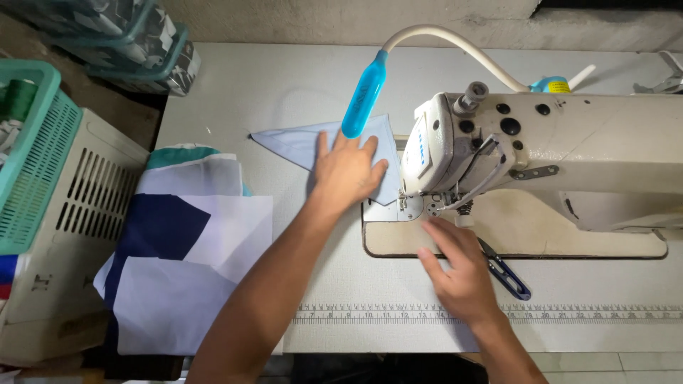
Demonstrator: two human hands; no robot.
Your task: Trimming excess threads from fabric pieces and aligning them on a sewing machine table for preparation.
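Setting: a white sewing bench (284, 85) seen from above, set against a rough concrete wall (341, 18); a printed measuring scale (370, 313) runs along its near edge.
Far left: a teal plastic basket (32, 163) rests on a cream slatted crate (78, 235); further back stand patterned storage bins (135, 43) with teal rims.
Fabric stack: cut pieces of white, pale blue and navy cloth (181, 263) lie over the left edge of the bench, with a teal piece showing at the top.
Workpiece: a pale blue triangular fabric piece (299, 142) lies flat on the bench, its point towards the left and its right end reaching the needle area of the machine.
Left hand: the left hand (346, 171) lies palm down on the fabric piece with fingers spread, pressing it flat rather than gripping it.
Lamp: a blue lamp head (364, 96) on a cream gooseneck (455, 43) hangs just above the left hand.
Machine: a cream industrial sewing machine (555, 149) occupies the right of the bench; its presser foot (405, 203) sits at the right edge of the fabric.
Right hand: the right hand (459, 267) rests on the machine bed just in front of the presser foot, index finger extended, grasping nothing.
Snips: blue-handled thread snips (506, 272) lie on the bench just beside the right hand, partly hidden by it.
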